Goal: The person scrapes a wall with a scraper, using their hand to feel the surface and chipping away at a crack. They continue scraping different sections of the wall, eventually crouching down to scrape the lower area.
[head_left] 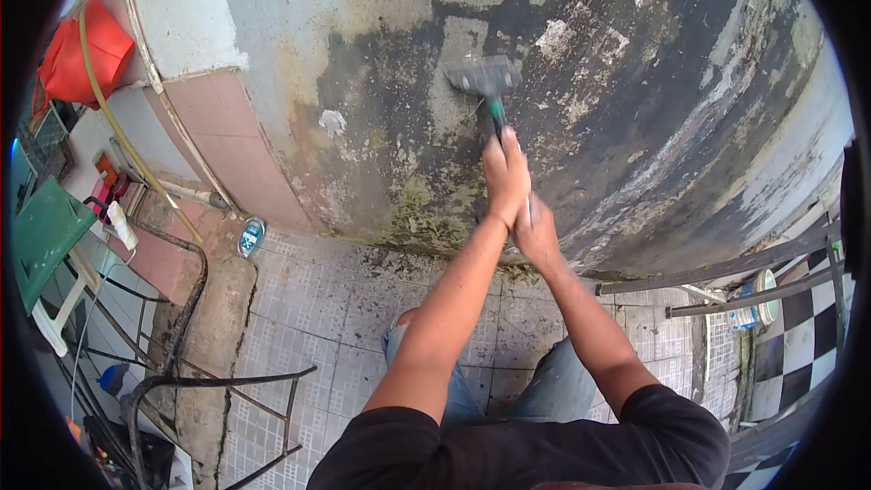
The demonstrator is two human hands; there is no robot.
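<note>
- Left hand: fingers closed round the handle of the brush. Right hand is clamped just below, blurred.
- Brush head lies flat on the wall, above both hands.
- Wall around the brush is rough, mossy and flaking, with open room on every side.
- Below the brush: gridded tile floor.

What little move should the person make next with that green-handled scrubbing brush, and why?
Probably pull the grey-headed, green-handled brush straight down. Both the left hand and right hand grip its handle, its head lies on the stained concrete wall, and green moss sits just below.
</note>
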